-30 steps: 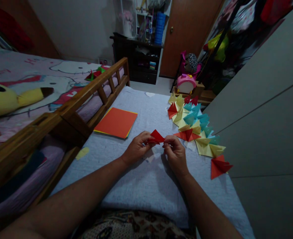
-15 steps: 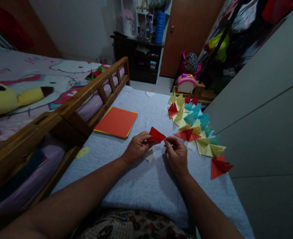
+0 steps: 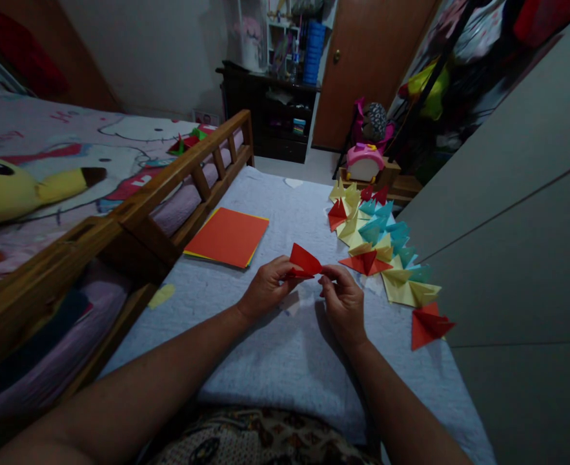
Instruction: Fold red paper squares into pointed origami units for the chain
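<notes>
A piece of folded red paper (image 3: 305,260) is held just above the bed sheet, one flap standing up and its right end tapering to a point. My left hand (image 3: 272,284) pinches its left side between thumb and fingers. At the tapered end, my right hand (image 3: 343,297) has curled fingers, the index finger against the paper's tip and the thumb just below. Whether the thumb presses on the paper is hard to see. Left of the hands lies a stack of square coloured paper (image 3: 229,236), orange-red on top with yellow edges showing beneath.
Several folded paper pieces in yellow, blue and red (image 3: 374,232) line the right side, with a red one (image 3: 430,326) nearest me. A wooden bed rail (image 3: 183,169) runs along the left. A pale cabinet (image 3: 521,258) stands at the right.
The upright flap of the red paper has opened out a little. My right thumb has dropped slightly from the tip, while my left hand keeps its hold.
</notes>
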The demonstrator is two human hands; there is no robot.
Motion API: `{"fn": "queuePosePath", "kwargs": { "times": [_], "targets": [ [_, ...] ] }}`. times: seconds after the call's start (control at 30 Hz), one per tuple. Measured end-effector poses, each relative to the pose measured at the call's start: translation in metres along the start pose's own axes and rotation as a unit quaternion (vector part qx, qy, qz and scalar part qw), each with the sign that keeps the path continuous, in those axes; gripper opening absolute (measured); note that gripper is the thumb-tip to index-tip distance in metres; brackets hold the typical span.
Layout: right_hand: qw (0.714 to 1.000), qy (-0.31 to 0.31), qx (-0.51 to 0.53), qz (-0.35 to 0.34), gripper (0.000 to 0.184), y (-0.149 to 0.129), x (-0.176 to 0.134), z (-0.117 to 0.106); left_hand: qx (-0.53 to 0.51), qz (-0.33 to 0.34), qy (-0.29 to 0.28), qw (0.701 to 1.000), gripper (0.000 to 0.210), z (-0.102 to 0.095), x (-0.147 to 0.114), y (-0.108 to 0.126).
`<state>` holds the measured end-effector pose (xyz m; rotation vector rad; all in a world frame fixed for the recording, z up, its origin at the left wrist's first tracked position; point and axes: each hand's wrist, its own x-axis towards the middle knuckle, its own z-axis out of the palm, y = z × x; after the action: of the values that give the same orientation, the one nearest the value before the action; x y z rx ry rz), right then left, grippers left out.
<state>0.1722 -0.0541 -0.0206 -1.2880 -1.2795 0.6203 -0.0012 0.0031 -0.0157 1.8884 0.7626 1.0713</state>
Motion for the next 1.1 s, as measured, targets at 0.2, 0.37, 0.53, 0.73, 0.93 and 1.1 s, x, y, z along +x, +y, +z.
{"fn": "queuePosePath", "kwargs": {
  "times": [0.2, 0.37, 0.53, 0.73, 0.93, 1.1],
  "targets": [
    [0.997, -0.024, -0.009, -0.078, 0.021, -0.007, 0.001, 0.000, 0.004, 0.014, 0.001, 1.000, 0.011, 0.000, -0.002, -0.002],
    [0.993, -0.047, -0.024, -0.104, 0.025, -0.011, 0.001, 0.000, 0.001, 0.012, 0.003, 1.000, 0.009, -0.002, 0.000, 0.000],
    [0.988, -0.075, -0.036, -0.133, 0.029, -0.011, 0.000, 0.000, -0.021, 0.003, 0.000, 1.000, 0.009, -0.001, -0.001, -0.001],
    [0.982, -0.097, -0.063, -0.148, 0.033, -0.007, -0.001, -0.001, -0.107, -0.067, 0.006, 0.992, 0.035, 0.003, -0.004, -0.005],
    [0.979, -0.120, -0.076, -0.149, 0.040, -0.003, -0.003, -0.003, -0.090, -0.050, -0.018, 0.995, 0.020, 0.002, -0.004, -0.003],
    [0.981, -0.115, -0.075, -0.134, 0.036, -0.002, -0.004, -0.002, -0.072, -0.063, -0.030, 0.995, 0.008, 0.001, -0.002, -0.003]
  ]
}}
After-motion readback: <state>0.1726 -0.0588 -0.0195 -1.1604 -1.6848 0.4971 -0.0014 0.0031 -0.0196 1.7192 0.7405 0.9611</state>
